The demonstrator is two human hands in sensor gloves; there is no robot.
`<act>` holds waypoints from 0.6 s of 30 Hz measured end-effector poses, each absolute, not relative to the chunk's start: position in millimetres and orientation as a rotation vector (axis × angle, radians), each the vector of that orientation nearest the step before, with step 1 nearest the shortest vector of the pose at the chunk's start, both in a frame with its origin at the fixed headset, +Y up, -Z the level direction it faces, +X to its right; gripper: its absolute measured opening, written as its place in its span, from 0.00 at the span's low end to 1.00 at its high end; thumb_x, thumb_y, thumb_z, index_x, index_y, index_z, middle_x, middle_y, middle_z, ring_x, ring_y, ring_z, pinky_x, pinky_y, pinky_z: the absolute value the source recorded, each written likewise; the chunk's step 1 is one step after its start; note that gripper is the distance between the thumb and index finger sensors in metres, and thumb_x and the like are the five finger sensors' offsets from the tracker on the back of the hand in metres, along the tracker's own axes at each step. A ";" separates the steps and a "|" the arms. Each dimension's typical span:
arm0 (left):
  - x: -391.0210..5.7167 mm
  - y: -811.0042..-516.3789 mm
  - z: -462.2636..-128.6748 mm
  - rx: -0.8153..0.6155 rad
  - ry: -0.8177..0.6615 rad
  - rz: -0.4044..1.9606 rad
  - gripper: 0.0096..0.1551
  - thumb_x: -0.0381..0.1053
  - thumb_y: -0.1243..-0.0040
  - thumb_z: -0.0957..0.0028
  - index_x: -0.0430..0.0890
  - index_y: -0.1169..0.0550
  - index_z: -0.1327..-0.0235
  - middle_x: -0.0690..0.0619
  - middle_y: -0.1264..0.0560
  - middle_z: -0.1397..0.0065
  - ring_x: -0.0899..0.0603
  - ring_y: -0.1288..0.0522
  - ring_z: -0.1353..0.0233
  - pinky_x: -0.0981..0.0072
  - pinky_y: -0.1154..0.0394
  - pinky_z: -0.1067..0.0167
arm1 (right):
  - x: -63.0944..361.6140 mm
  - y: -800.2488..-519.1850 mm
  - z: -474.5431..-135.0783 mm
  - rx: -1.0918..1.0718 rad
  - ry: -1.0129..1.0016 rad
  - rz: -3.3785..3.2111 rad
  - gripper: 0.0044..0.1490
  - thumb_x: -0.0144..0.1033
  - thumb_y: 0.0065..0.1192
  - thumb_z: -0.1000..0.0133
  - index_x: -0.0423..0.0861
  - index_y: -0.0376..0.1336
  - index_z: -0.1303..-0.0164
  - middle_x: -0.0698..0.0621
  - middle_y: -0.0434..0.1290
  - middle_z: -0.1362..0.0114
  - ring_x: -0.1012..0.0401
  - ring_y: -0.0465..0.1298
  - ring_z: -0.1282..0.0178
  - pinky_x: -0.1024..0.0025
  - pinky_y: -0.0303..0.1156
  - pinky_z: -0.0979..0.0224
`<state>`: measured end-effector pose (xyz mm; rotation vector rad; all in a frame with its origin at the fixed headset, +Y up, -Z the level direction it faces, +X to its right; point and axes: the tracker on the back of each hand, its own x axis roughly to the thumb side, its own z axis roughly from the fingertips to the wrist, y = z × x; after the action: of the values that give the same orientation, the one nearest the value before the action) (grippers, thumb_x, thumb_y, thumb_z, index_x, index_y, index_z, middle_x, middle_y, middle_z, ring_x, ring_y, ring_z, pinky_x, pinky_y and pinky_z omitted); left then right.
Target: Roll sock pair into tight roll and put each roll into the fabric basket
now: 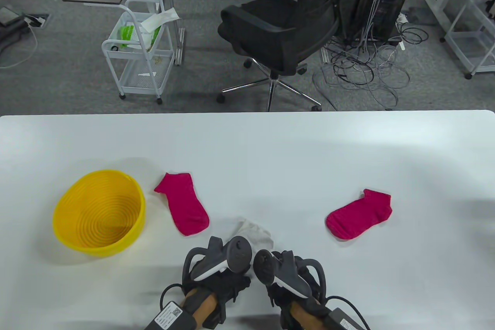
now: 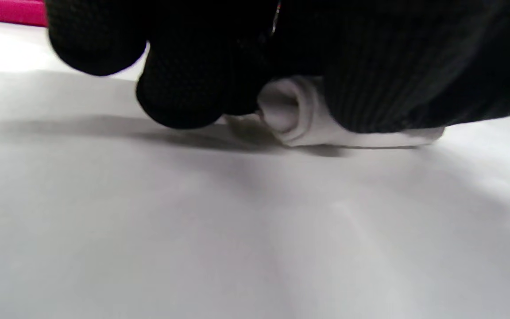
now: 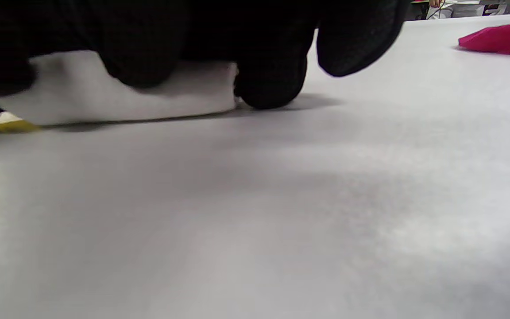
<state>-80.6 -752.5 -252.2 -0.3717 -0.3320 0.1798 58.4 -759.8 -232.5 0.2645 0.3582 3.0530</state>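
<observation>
A white sock pair [image 1: 255, 231] lies near the table's front edge, partly rolled, its loose end pointing away from me. Both gloved hands sit on its near end. In the left wrist view the left hand's fingers [image 2: 184, 88] curl over the rolled end of the white sock [image 2: 299, 115]. In the right wrist view the right hand's fingers [image 3: 272, 75] curl down onto the white sock [image 3: 104, 104]. From above, the left hand [image 1: 220, 268] and right hand [image 1: 286, 272] are side by side, their fingertips hidden under the trackers. The yellow basket [image 1: 96, 247] stands at the left and holds nothing.
One pink sock [image 1: 185, 204] lies flat just right of the basket. A second pink sock [image 1: 359, 214] lies flat to the right of the hands. Beyond the table's far edge are an office chair [image 1: 286, 32] and a white cart [image 1: 139, 47].
</observation>
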 end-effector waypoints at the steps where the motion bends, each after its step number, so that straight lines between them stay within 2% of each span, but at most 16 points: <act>1: -79.0 -752.3 -252.7 -0.370 -0.338 0.172 0.28 0.57 0.27 0.64 0.50 0.14 0.49 0.47 0.18 0.43 0.44 0.16 0.51 0.49 0.24 0.50 | 58.9 -759.4 -232.8 0.266 0.365 3.050 0.27 0.46 0.63 0.50 0.59 0.69 0.39 0.59 0.75 0.32 0.59 0.77 0.33 0.49 0.70 0.28; 5: -75.8 -753.0 -252.8 -0.399 -0.339 0.170 0.25 0.54 0.36 0.58 0.49 0.14 0.49 0.46 0.19 0.44 0.44 0.17 0.52 0.48 0.24 0.50 | 69.0 -751.9 -236.6 0.260 0.368 2.962 0.26 0.47 0.65 0.51 0.60 0.71 0.42 0.59 0.76 0.33 0.60 0.78 0.34 0.49 0.71 0.29; 9: -76.1 -752.7 -252.2 -0.410 -0.337 0.176 0.24 0.54 0.38 0.57 0.50 0.15 0.49 0.47 0.19 0.44 0.44 0.17 0.52 0.48 0.24 0.49 | 78.0 -733.7 -236.7 0.276 0.252 2.905 0.24 0.44 0.70 0.53 0.60 0.73 0.45 0.59 0.78 0.36 0.60 0.79 0.36 0.49 0.71 0.30; 11: -76.1 -753.1 -252.8 -0.410 -0.334 0.179 0.24 0.55 0.39 0.56 0.50 0.15 0.49 0.47 0.19 0.45 0.44 0.17 0.52 0.48 0.24 0.50 | 77.6 -729.4 -234.4 0.359 0.290 2.876 0.23 0.44 0.71 0.53 0.61 0.74 0.47 0.60 0.78 0.36 0.60 0.80 0.36 0.50 0.72 0.30; 18: -78.3 -755.1 -252.3 -0.422 -0.310 0.213 0.25 0.56 0.42 0.56 0.49 0.16 0.49 0.47 0.19 0.45 0.43 0.17 0.53 0.48 0.24 0.50 | 64.3 -740.7 -227.1 0.420 0.384 2.990 0.24 0.45 0.72 0.54 0.62 0.73 0.46 0.62 0.78 0.34 0.60 0.79 0.35 0.50 0.72 0.30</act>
<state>-78.3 -755.1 -252.3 -0.4220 -0.3104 0.2126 64.3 -740.7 -227.1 0.4197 0.3836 2.9900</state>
